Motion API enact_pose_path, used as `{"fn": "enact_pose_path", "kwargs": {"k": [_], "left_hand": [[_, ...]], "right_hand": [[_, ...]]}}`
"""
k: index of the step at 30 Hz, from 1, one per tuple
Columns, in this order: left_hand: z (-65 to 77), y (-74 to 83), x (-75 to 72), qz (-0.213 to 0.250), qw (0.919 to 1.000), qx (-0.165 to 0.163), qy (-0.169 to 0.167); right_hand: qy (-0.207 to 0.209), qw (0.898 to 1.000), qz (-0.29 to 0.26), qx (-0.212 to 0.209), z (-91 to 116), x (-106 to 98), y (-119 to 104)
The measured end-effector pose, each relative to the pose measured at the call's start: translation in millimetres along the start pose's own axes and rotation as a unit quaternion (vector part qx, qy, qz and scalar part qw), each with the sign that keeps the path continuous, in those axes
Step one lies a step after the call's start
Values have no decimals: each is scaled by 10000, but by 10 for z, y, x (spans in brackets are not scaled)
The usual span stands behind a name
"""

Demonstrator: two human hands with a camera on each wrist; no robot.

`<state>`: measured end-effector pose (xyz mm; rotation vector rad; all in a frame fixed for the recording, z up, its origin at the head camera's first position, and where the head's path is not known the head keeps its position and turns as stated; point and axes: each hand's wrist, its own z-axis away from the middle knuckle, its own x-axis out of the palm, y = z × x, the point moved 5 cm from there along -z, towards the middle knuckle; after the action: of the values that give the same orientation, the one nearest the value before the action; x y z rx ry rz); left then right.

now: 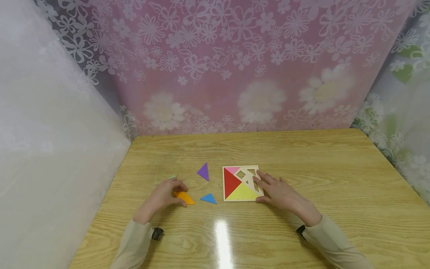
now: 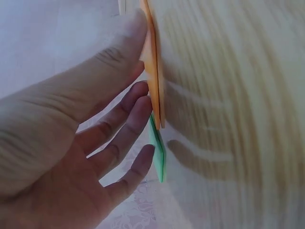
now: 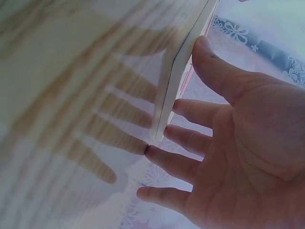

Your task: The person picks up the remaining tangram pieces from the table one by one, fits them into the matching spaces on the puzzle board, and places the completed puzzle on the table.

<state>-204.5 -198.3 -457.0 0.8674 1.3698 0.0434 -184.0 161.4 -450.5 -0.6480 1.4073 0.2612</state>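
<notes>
My left hand point(image 1: 167, 193) holds an orange tangram piece point(image 1: 184, 197) at the table surface, thumb on its near side and fingers on its far side. A green piece point(image 2: 157, 151) lies beside it, mostly hidden behind that hand in the head view. A blue triangle point(image 1: 209, 198) and a purple triangle point(image 1: 203, 172) lie between the hand and a square wooden tangram board point(image 1: 240, 200). The board has a red triangle point(image 1: 230, 183), a yellow triangle point(image 1: 242, 193) and a pink piece point(image 1: 231, 170) in it. My right hand point(image 1: 281, 192) rests with spread fingers on the board's right edge.
Bare openings show in the upper right part of the board. The wood-grain table point(image 1: 302, 157) reaches back to a pink flowered curtain point(image 1: 215, 74). A pale cloth point(image 1: 60, 130) hangs along the left side, and a flowered one point(image 1: 403, 112) along the right.
</notes>
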Motion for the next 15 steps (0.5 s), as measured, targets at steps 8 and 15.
{"fn": "enact_pose_path", "kwargs": {"k": [8, 15], "left_hand": [[3, 5, -11, -11, 9999, -57, -89], [16, -22, -22, 49, 9994, -302, -132]], "right_hand": [[-16, 10000, -52, 19, 3, -18, -15], [-122, 9998, -107, 120, 4, 6, -2]]}}
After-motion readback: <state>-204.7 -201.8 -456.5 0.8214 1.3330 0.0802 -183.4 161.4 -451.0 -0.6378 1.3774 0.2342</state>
